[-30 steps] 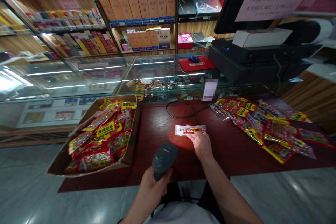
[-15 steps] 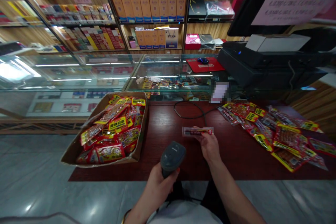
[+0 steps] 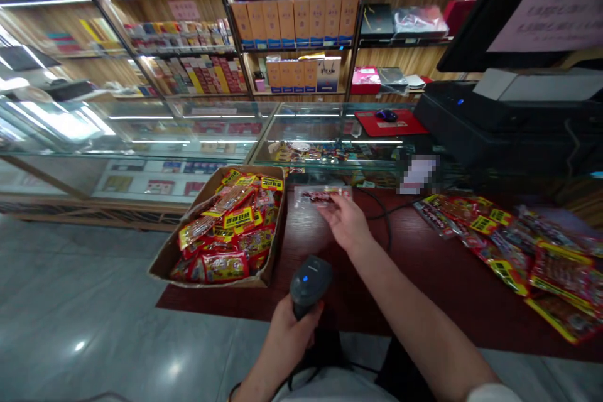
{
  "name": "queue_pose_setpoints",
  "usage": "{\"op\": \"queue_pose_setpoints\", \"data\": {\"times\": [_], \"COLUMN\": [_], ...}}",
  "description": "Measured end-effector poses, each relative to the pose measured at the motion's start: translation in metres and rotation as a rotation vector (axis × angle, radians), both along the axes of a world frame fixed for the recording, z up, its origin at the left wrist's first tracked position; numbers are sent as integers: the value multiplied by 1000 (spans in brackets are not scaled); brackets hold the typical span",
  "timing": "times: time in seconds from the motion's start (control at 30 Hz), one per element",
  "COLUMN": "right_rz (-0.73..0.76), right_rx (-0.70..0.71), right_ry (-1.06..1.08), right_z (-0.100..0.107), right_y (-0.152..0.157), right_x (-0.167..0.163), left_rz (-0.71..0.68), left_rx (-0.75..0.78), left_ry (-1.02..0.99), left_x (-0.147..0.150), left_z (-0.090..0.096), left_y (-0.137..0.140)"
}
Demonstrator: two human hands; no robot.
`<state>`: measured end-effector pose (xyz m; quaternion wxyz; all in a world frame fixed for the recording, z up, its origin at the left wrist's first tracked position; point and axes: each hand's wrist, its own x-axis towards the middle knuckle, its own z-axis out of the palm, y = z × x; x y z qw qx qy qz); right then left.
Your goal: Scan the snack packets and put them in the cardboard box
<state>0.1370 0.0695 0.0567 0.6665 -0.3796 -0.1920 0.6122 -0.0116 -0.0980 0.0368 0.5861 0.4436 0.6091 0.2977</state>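
Note:
My left hand [image 3: 293,330] is wrapped round the handle of a dark grey barcode scanner [image 3: 311,281], whose small blue light is lit. Farther forward, my right hand [image 3: 347,221] pinches a clear snack packet [image 3: 306,196] by its right part, over the tabletop just right of the carton. That cardboard box [image 3: 277,245] is tilted in view and filled with red and yellow snack packets [image 3: 240,220]. On the right of the dark red table [image 3: 358,292] lies a spread pile of similar snack packets [image 3: 499,245].
A black cable [image 3: 389,226] curves over the table behind my right forearm. A glass display counter [image 3: 301,132] borders the far edge, with a red mouse pad [image 3: 398,124] on it. Back right stand a monitor [image 3: 471,19] and a black machine [image 3: 471,122].
My right hand has moved left and away from me with the snack packet, towards the box. A blue light now shows on the scanner. The whole view has shifted rightwards.

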Motion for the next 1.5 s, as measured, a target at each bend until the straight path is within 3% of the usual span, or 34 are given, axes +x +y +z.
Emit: {"op": "queue_pose_setpoints", "data": {"times": [0.1, 0.17, 0.23, 0.3, 0.37, 0.47, 0.6, 0.67, 0.77, 0.87, 0.97, 1.13, 1.27, 1.37, 1.5], "right_rz": [180, 288, 312, 277, 198, -28, -395, -493, -397, -214, -189, -226, -302, -319, -213], "right_rx": [34, 32, 19, 12, 8, -39, -176, -285, -472, -473, -422, -394, -430, -483, -596], "right_ry": [52, 46, 13, -30, -129, -393, -748, -1135, -1752, -2009, -2104, -2073, -2015, -2031, -2060], "right_z": [32, 42, 38, 21, -3, -33, -47, -49, -59, -71, -84, -100, -90, -72, -63], "right_y": [38, 44, 33, 10, -20, -65, -117, -132, -129, -104, -88, -113, -120, -97, -69], "right_x": [-55, -77, -80, -62, -22, 65, 194, 244, 280, 276, 256, 234, 238, 245, 249], "left_rz": [6, 21, 32, 32, 22, -18, -80, -115, -134, -166, -168, -92, -111, -133, -105], "left_rx": [-7, -2, 4, 4, -2, -1, 2, -6, 9, 25, 26, 65, 47, 53, 97], "left_ry": [15, 31, 48, 60, 70, 77, 92, 70, 57, 57, 71, 92, 88, 76, 71], "left_x": [-1, -2, -3, -3, -3, 0, 15, 26, 38, 42, 37, 29, 26, 28, 29], "left_z": [3, 4, 4, 0, -7, -17, -17, -14, -11, -13, -14, -16, -16, -14, -14], "left_y": [-2, -2, -3, -3, -2, 3, 15, 17, 16, 11, 6, 2, 4, 4, 1]}}
